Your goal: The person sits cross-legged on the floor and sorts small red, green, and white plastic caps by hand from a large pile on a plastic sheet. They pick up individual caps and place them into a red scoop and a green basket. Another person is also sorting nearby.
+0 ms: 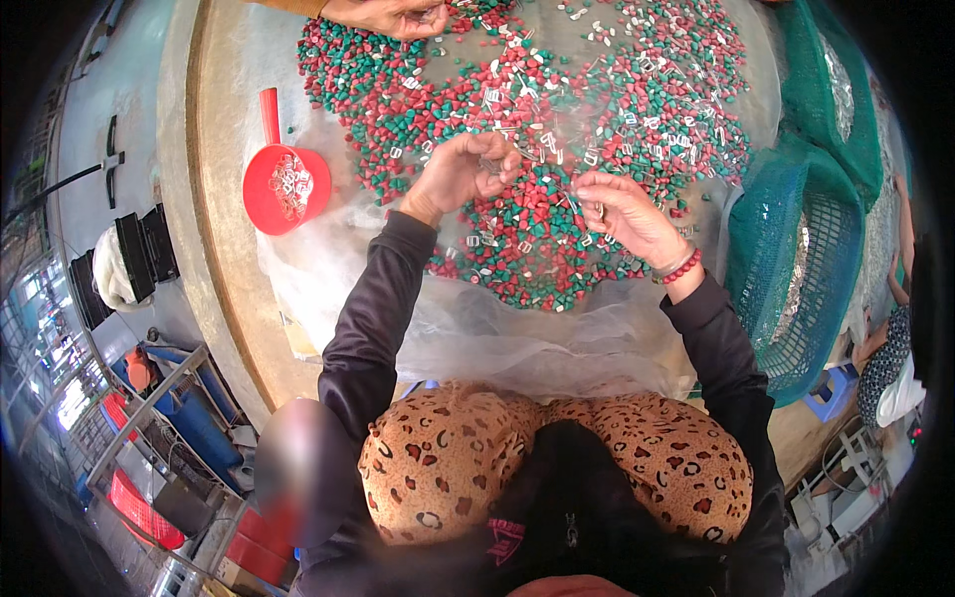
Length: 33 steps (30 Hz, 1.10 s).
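A wide spread of small red and green cone-shaped pieces (542, 274) lies before me, with small silvery metal pieces (494, 97) mixed in. My left hand (466, 171) hovers over the middle of it, palm turned up and fingers curled around a few small metal pieces (487, 165). To its right, my right hand (629, 217) has thumb and forefinger pinched together above the pieces. Whatever lies in that pinch is too small to name. The two hands are apart. A red long-handled dipper (257, 204) with silvery metal pieces in it stands left of the spread.
Another person's hand (390, 16) works at the far edge. Two green baskets, a near one (831, 254) and a far one (858, 129), line the right side, with metal pieces inside. Clear plastic sheeting (477, 328) lies along the near edge, and a raised rim (204, 259) bounds the left.
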Each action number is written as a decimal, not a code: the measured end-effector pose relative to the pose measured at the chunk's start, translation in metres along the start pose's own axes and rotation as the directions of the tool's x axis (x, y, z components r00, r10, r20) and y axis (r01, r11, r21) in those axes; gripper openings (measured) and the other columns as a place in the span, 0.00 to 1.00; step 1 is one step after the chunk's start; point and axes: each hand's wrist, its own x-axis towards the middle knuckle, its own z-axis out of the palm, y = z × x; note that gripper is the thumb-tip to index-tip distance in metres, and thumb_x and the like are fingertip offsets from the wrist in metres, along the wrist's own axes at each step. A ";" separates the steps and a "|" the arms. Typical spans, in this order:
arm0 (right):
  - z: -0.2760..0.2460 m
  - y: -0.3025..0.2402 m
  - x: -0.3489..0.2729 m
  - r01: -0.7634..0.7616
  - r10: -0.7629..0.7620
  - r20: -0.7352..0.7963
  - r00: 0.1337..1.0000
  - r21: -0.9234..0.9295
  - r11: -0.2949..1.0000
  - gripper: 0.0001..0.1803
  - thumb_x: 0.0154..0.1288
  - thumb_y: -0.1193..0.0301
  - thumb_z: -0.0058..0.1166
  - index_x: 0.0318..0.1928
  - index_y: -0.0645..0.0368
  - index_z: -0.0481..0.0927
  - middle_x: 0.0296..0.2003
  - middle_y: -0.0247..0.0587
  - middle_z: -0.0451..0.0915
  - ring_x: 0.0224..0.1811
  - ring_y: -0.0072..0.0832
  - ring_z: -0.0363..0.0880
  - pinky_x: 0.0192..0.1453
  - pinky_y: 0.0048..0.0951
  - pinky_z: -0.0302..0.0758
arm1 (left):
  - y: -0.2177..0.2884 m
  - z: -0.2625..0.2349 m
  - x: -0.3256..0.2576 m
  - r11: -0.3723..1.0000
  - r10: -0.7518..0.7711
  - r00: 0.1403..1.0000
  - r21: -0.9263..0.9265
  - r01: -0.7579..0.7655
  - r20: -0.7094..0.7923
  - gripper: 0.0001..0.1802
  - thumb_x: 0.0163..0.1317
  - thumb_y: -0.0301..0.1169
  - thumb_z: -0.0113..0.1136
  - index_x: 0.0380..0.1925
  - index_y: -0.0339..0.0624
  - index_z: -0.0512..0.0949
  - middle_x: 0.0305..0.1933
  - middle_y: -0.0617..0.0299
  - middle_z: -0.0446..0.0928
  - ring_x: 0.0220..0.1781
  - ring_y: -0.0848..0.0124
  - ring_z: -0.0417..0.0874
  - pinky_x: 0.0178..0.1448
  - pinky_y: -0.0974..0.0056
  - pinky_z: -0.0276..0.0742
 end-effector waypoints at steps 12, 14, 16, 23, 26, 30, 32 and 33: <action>-0.012 -0.027 -0.025 0.181 -0.181 0.017 0.983 -0.005 0.983 0.12 0.67 0.71 0.50 0.48 0.62 0.75 0.31 0.31 0.73 0.31 0.18 0.70 0.34 0.21 0.68 | -0.033 -0.026 0.039 -0.506 0.291 0.957 0.852 0.137 0.018 0.10 0.60 0.37 0.58 0.34 0.42 0.76 0.35 0.54 0.79 0.38 0.56 0.82 0.40 0.54 0.77; -0.013 -0.035 -0.037 0.214 -0.212 0.037 0.977 -0.112 0.970 0.12 0.67 0.67 0.49 0.46 0.62 0.74 0.30 0.31 0.72 0.29 0.17 0.68 0.33 0.20 0.67 | -0.023 -0.026 0.029 -0.242 0.356 0.934 0.961 0.136 -0.042 0.07 0.59 0.32 0.57 0.32 0.40 0.75 0.32 0.56 0.79 0.35 0.60 0.83 0.37 0.56 0.76; -0.013 -0.037 -0.040 0.210 -0.204 0.049 0.978 -0.176 0.962 0.11 0.66 0.67 0.50 0.44 0.60 0.74 0.29 0.28 0.71 0.27 0.17 0.66 0.31 0.20 0.66 | -0.010 -0.021 0.016 0.293 0.327 0.935 0.955 0.039 -0.139 0.06 0.57 0.29 0.52 0.32 0.40 0.74 0.26 0.64 0.73 0.25 0.72 0.73 0.26 0.65 0.68; -0.007 0.029 0.008 0.050 -0.357 0.145 0.923 -0.964 -0.261 0.14 0.63 0.66 0.53 0.41 0.64 0.72 0.28 0.49 0.79 0.30 0.42 0.81 0.30 0.39 0.73 | -0.012 0.014 0.001 0.931 -0.121 0.988 0.335 0.145 -0.091 0.09 0.58 0.32 0.48 0.33 0.39 0.72 0.21 0.74 0.58 0.17 0.81 0.51 0.19 0.75 0.49; -0.011 0.048 0.013 0.072 -0.432 0.236 0.870 -0.929 -0.363 0.13 0.59 0.70 0.53 0.40 0.66 0.72 0.29 0.53 0.79 0.32 0.47 0.81 0.34 0.44 0.75 | -0.033 0.017 0.024 0.315 0.105 0.995 0.949 -0.032 -0.001 0.09 0.58 0.32 0.54 0.34 0.41 0.78 0.18 0.65 0.68 0.18 0.76 0.66 0.23 0.69 0.63; -0.018 0.042 0.009 -0.046 -0.311 0.038 0.949 -0.965 -0.258 0.09 0.56 0.70 0.56 0.35 0.63 0.77 0.28 0.52 0.80 0.34 0.46 0.81 0.37 0.46 0.75 | -0.060 0.012 0.045 -0.535 0.111 0.981 0.842 -0.075 0.158 0.06 0.57 0.30 0.56 0.32 0.43 0.80 0.29 0.56 0.80 0.35 0.60 0.83 0.38 0.57 0.78; -0.022 0.038 0.005 -0.093 -0.307 -0.047 0.951 -0.986 -0.137 0.08 0.52 0.69 0.60 0.30 0.60 0.79 0.28 0.48 0.81 0.34 0.45 0.82 0.36 0.45 0.75 | -0.072 0.012 0.049 -0.690 0.056 0.995 0.724 -0.022 0.084 0.04 0.55 0.28 0.56 0.30 0.42 0.79 0.30 0.55 0.80 0.39 0.59 0.84 0.40 0.56 0.79; -0.026 0.036 0.000 -0.092 -0.320 -0.070 0.945 -0.994 -0.056 0.08 0.52 0.69 0.61 0.31 0.60 0.80 0.25 0.47 0.80 0.31 0.42 0.80 0.34 0.42 0.74 | -0.076 0.012 0.049 -0.706 0.027 0.994 0.706 -0.053 0.102 0.04 0.55 0.28 0.56 0.30 0.42 0.79 0.30 0.54 0.80 0.39 0.59 0.84 0.40 0.56 0.79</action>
